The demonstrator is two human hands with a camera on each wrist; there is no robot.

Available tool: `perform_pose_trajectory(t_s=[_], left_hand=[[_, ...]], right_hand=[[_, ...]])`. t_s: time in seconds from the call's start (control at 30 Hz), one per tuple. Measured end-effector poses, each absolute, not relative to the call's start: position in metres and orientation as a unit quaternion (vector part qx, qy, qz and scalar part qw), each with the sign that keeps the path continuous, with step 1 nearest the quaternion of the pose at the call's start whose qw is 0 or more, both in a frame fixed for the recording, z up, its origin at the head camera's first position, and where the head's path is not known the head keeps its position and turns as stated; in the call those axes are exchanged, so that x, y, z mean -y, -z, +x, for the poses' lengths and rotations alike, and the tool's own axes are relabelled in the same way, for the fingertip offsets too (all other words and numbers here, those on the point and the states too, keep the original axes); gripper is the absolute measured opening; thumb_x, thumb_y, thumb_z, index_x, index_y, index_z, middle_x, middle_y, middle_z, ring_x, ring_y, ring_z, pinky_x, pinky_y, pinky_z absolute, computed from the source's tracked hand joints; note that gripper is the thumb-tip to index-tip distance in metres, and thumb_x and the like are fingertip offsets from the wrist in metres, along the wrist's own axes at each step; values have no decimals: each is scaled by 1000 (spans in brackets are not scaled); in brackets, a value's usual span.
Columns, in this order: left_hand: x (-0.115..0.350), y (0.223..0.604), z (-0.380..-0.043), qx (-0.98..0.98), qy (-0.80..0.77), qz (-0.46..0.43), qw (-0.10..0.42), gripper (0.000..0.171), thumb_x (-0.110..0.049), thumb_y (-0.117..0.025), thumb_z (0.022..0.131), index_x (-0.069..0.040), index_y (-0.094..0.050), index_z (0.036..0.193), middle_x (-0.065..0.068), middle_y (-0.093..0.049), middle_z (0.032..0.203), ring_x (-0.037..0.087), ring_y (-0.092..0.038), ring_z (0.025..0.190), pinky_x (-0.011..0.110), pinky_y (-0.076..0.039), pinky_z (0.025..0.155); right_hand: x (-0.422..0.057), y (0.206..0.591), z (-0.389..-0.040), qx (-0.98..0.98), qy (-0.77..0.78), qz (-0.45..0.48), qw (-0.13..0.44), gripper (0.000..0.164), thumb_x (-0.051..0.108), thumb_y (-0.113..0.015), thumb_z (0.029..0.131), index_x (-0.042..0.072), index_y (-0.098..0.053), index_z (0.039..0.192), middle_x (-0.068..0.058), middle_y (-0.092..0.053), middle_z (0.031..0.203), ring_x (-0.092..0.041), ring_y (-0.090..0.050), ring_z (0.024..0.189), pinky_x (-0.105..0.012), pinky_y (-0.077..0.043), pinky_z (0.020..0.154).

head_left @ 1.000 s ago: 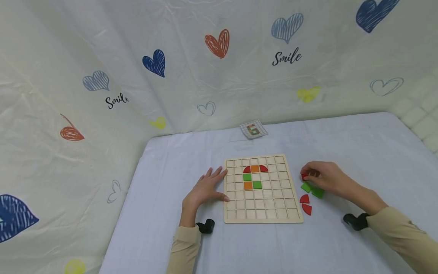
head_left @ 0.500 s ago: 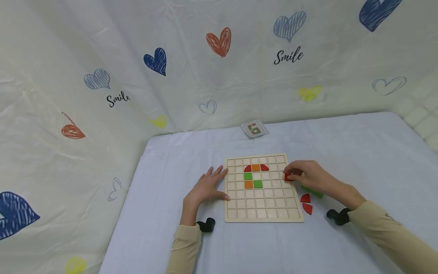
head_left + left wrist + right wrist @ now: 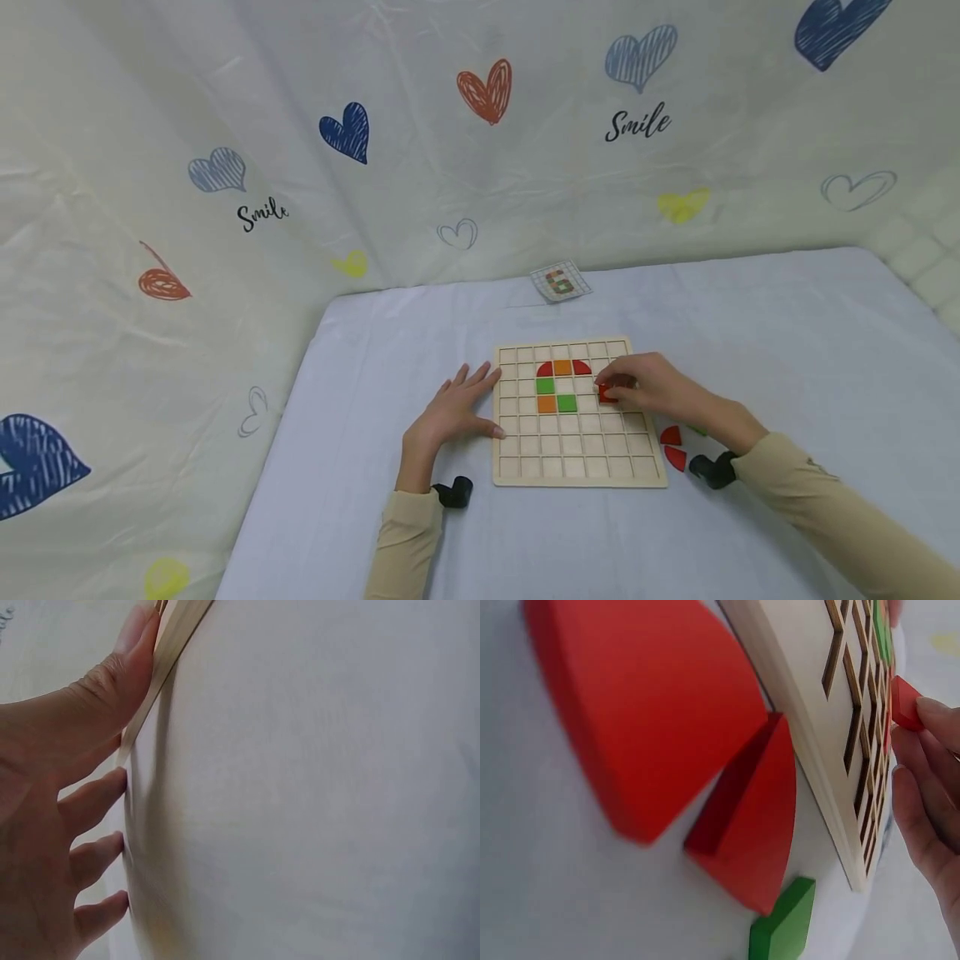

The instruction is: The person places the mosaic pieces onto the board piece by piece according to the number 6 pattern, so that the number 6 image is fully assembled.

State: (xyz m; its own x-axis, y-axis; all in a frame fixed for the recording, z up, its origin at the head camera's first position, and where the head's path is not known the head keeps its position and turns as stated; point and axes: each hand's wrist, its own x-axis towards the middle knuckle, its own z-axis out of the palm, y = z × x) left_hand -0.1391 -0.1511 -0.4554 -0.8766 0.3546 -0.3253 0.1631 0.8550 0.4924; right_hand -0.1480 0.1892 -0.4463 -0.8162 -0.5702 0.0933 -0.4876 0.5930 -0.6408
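Observation:
A wooden grid board lies on the white cloth. In its upper part sit two red quarter-circle tiles, orange squares and green squares. My left hand rests at the board's left edge with fingers spread; in the left wrist view the thumb touches that edge. Over the right half of the board, my right hand pinches a red tile between thumb and fingertips. The right wrist view shows this red tile just above the grid, its full shape partly covered by the fingers.
Right of the board lie two loose red quarter-circle tiles and a green tile, mostly hidden beneath the right arm. A card with a coloured grid pattern lies at the table's back edge, before a heart-print curtain.
My right hand has lifted the red tile from the loose pile and carried it left over the board. The left hand has stayed at the board's edge.

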Motion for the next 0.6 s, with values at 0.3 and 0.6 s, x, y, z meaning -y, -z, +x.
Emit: perform_pose_trajectory(t_s=[0.3,0.6], left_hand=[[150,454,-139,-941,-225,137,214,102,-39,-89,79,-26,-32,163,-4,-20,172,30,-5,162,53,-8,131],[153,455,-141,-941,-225,140,213,103,-41,-88,79,-27,-31,163,-5,-20,172,29,-4,162,54,-7,131]], right_hand=[[-173,447,-152,-884,329,-322,74,15,-2,-76,88,2,-76,103,-3,-75,95,-13,-60,81,-28,-58,72],[-162,451,-156,-890,310,-325,83,15,1,-78,88,5,-76,103,-2,-75,97,-15,-61,85,-28,-58,76]])
